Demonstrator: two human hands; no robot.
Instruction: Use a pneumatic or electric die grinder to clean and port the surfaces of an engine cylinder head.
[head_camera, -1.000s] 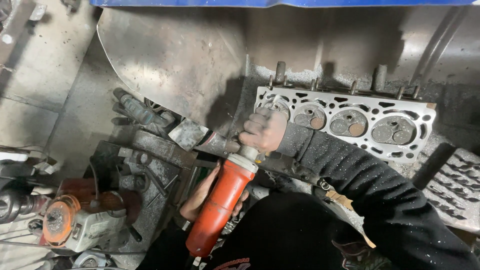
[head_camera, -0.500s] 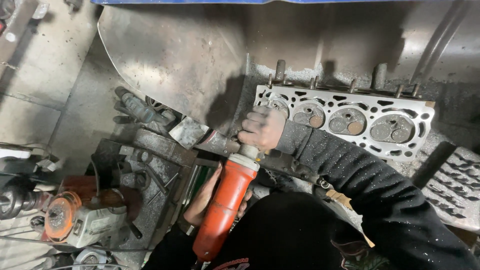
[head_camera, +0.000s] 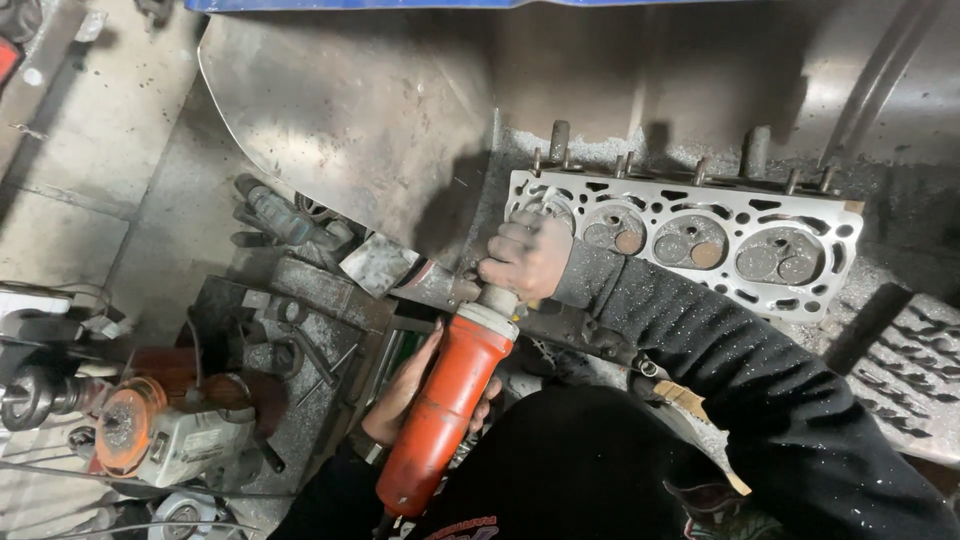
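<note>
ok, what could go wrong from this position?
1. The right hand grips the orange power tool close to its working end, bare, against the cylinder head; a slip could catch the fingers.
2. Grit already speckles the dark sleeve; more debris may fly toward the face.
3. The left hand steadies the tool body from underneath only, so a kick could twist it loose.

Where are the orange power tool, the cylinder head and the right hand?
orange power tool (head_camera: 440, 415), head view, middle of its orange body.
cylinder head (head_camera: 690, 245), head view, flat face between the chambers.
right hand (head_camera: 525, 255), head view, back of the hand, at the tool's front end.
</note>
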